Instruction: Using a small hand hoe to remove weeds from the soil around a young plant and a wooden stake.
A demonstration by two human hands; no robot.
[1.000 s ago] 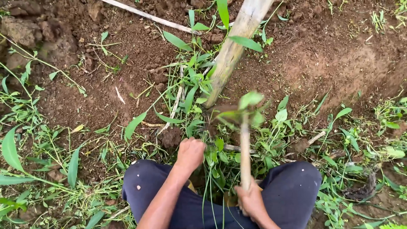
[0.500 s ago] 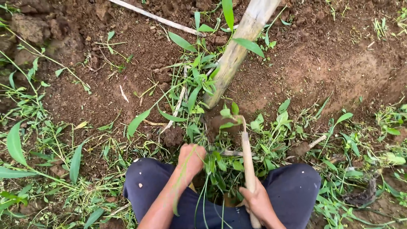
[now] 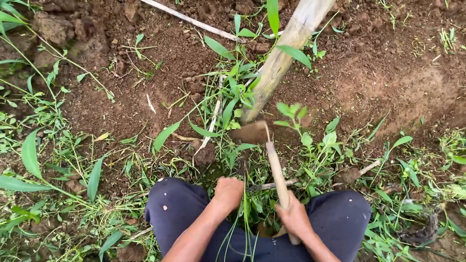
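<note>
From the head view, looking down past dark trouser knees (image 3: 179,208), the right hand (image 3: 293,218) is wrapped tight round the wooden handle of a small hoe (image 3: 274,165), its muddy blade sitting at the foot of a pale stalk (image 3: 281,58) that leans up and away. The left hand (image 3: 228,193) is closed on a clump of grass (image 3: 245,213) between the knees, just beside the handle. Bare brown soil (image 3: 388,82) lies beyond the weeds.

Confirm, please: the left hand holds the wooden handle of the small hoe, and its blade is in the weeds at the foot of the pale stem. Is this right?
Not quite: the head view shows the right hand holding the small hoe. The left hand is in the weeds. The blade does sit at the foot of the pale stem.
</note>
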